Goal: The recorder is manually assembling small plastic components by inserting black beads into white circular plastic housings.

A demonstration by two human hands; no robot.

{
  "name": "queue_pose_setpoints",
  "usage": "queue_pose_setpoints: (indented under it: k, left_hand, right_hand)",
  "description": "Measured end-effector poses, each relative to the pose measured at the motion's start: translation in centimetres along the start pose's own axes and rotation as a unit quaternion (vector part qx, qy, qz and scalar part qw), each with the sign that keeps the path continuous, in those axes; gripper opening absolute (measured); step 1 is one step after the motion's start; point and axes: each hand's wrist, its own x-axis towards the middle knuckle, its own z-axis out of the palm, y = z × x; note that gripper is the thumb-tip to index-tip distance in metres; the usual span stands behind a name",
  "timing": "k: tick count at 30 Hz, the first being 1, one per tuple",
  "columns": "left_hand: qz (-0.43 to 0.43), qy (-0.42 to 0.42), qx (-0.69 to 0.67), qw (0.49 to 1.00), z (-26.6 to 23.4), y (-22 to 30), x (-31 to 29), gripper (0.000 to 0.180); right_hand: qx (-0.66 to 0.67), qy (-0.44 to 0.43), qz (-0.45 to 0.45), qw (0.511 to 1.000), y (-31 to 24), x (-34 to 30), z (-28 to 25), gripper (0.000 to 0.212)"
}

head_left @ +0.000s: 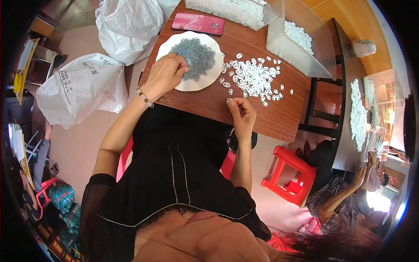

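A white scalloped plate (213, 79) on the brown table holds a heap of small, thin grey-blue pieces (195, 51), too small to name exactly. My left hand (168, 73) reaches over the plate's left side. Its fingertips are pinched together at the heap, and whatever they hold is hidden. Near the table's front edge, my right hand (242, 114) pinches a small white two-hole piece (228, 101) between thumb and forefinger. Loose white two-hole pieces (255, 77) lie scattered to the right of the plate, just beyond my right hand.
Behind the plate lies a pink phone (198, 23). Clear bins of white pieces (298, 36) line the table's far side. White sacks (83, 87) stand at left, a red stool (288, 174) at right. Beyond it, a person's hands (361, 174) are near another table (345, 144).
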Motion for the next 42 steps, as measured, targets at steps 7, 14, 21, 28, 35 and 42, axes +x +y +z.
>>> queue_pose_setpoints:
  k: [7, 14, 21, 28, 35, 42]
  left_hand:
    - [0.010, -0.024, -0.009, 1.000, 0.0, 0.8, 0.4, 0.011]
    - [-0.015, -0.020, -0.061, 0.998, 0.2, 0.6, 0.7, 0.011]
    - [-0.063, 0.002, -0.239, 0.969, 1.2, -0.9, 1.1, 0.015]
    - [-0.155, -0.066, -0.477, 0.862, 0.6, -0.4, 1.1, 0.023]
    - [-0.163, -0.139, -0.533, 0.819, 1.5, 2.5, -0.9, 0.028]
    - [-0.047, -0.216, -0.456, 0.862, 2.8, 7.0, -3.3, 0.029]
  right_hand:
    - [0.004, 0.000, 0.009, 1.000, 0.2, -0.1, 0.0, 0.007]
    - [0.004, -0.002, 0.006, 1.000, -0.1, -0.1, 0.0, 0.007]
    - [0.005, 0.000, 0.016, 1.000, -0.1, -0.1, 0.0, 0.009]
    - [-0.001, -0.002, 0.017, 1.000, 0.1, -0.1, -0.2, 0.008]
    - [0.038, 0.017, 0.016, 0.999, -1.1, -0.2, 0.7, 0.008]
    - [0.044, 0.012, -0.008, 0.999, -2.3, -0.9, 1.9, 0.011]
